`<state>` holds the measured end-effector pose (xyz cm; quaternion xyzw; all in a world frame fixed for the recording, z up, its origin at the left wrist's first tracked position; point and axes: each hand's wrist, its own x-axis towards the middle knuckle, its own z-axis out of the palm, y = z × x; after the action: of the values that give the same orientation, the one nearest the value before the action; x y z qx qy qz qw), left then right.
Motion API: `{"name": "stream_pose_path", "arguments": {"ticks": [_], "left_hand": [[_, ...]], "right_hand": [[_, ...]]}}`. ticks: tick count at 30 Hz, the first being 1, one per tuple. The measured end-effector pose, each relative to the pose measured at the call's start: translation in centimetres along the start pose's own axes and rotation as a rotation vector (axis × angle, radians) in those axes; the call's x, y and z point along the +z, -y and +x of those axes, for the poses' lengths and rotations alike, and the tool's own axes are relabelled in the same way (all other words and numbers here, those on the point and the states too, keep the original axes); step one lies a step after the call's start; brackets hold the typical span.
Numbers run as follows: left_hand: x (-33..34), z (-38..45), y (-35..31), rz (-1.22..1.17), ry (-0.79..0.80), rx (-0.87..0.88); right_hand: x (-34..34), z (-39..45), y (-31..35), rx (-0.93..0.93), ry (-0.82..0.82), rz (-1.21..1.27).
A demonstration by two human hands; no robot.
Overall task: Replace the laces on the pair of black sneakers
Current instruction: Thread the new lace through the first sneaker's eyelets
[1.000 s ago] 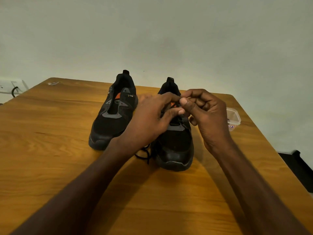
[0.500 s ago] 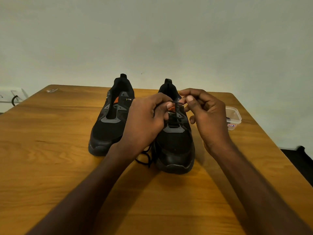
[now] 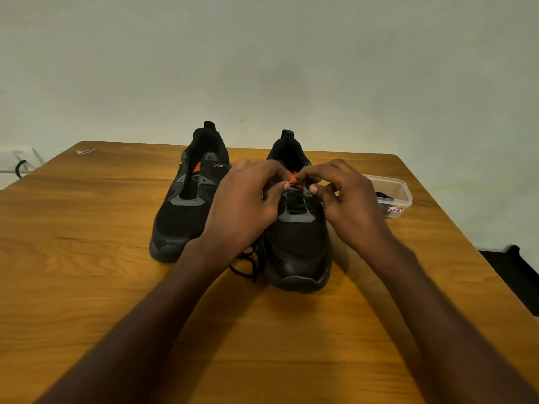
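Both hands have dropped lower over the right sneaker (image 3: 297,246) and drawn apart, baring its orange tongue tab. Left hand (image 3: 248,205) and right hand (image 3: 347,202) each curl at the upper eyelets, apparently pinching the black lace (image 3: 296,198), so threading looks underway. Left of it, the other sneaker (image 3: 186,208) stands unlaced, marked "CLYMB". Right of it, a clear tub (image 3: 392,196) is labelled "62 B". Loose lace (image 3: 248,265) lies by its toe.

The tabletop (image 3: 87,287) is warm grained wood with a soft sheen. Both sneakers (image 3: 186,217) show matt black mesh cloth; the nearer one's toe (image 3: 297,269) looks smooth, faintly glossy. The small tub (image 3: 399,196) is clear plastic.
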<state>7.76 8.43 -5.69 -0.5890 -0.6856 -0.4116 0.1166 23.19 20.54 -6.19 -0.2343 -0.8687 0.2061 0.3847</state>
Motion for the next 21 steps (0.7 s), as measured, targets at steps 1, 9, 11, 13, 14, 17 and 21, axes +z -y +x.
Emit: {"name": "stream_pose_path", "arguments": {"ticks": [1, 9, 11, 13, 14, 17, 21], "left_hand": [[0.0, 0.0, 0.0, -0.007, 0.004, 0.017], [0.2, 0.3, 0.1, 0.07, 0.09, 0.108], [0.0, 0.4, 0.3, 0.088, 0.103, 0.106], [-0.3, 0.5, 0.5, 0.046, 0.105, 0.099], [-0.5, 0.5, 0.5, -0.013, 0.1, 0.085], [-1.1, 0.5, 0.5, -0.173, 0.104, 0.023], [-1.3, 0.8, 0.0, -0.068, 0.115, 0.007]], "right_hand": [[-0.1, 0.0, -0.1, 0.006, -0.01, 0.013], [-0.1, 0.1, -0.4, 0.063, -0.033, 0.091], [0.0, 0.1, -0.3, 0.055, -0.037, 0.096], [0.1, 0.0, -0.1, 0.025, -0.033, 0.097], [0.3, 0.0, 0.1, 0.008, -0.027, 0.1], [0.6, -0.1, 0.5, -0.022, -0.019, 0.107], [0.9, -0.2, 0.5, -0.01, -0.041, 0.112]]}}
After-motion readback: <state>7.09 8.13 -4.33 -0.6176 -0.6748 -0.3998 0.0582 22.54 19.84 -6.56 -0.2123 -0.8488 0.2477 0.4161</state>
